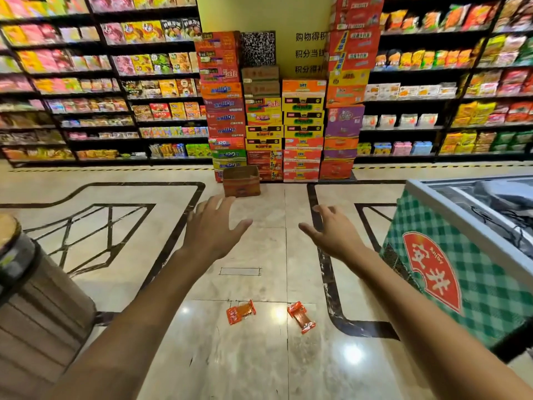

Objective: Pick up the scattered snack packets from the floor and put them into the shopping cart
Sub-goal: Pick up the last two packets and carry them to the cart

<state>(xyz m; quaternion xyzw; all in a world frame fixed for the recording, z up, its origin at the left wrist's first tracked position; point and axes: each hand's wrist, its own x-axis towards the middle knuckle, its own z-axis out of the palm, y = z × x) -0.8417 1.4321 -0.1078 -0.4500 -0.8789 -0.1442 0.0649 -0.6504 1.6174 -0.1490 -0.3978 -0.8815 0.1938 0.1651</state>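
Two orange snack packets lie flat on the glossy floor, left packet [241, 312] and right packet [301, 317], both left of the checked freezer [450, 272]. They look light, crinkly and slippery, best pinched at an edge. Left hand [212, 226] and right hand [336, 232] hang above them, fingers spread apart, holding nothing.

My one camera sits on my head, looking forward and down along both outstretched arms. My left hand [212, 228] and right hand [334, 232] hover mid-frame, close to the lens. The wide lens bends the shelves [101, 90] outward at the edges. The floor [259, 249] fills the lower half, near me; the stacked cartons [288, 119] stand straight ahead, farther off.
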